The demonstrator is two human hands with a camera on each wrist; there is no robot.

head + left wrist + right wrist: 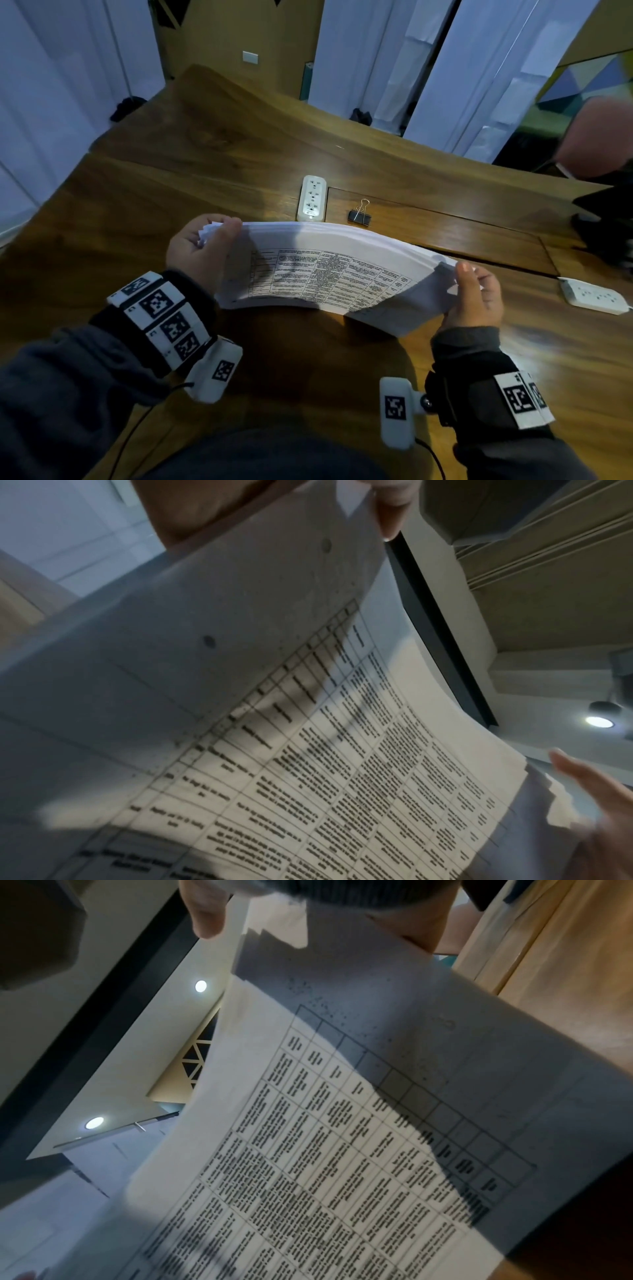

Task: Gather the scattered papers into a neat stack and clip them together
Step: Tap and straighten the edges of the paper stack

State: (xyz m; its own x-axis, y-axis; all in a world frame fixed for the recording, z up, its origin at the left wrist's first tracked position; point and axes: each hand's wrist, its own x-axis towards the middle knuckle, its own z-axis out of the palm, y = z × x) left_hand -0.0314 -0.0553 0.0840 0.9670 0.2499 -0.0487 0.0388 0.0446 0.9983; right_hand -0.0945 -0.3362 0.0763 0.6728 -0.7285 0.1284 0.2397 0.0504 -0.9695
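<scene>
A stack of white papers (325,274) with a printed table on top stands on its long edge on the wooden desk (205,164), bowed upward in the middle. My left hand (202,246) grips its left end, thumb over the top sheet. My right hand (474,294) grips its right end. The printed sheet (308,750) fills the left wrist view, my left thumb (390,507) at its top edge. The same sheet (342,1150) fills the right wrist view. A black binder clip (359,216) lies on the desk just behind the papers.
A white power strip (311,198) lies left of the clip. Another white power strip (594,296) sits at the right, near my right hand. A dark object (606,226) and a person's arm (599,137) are at the far right edge.
</scene>
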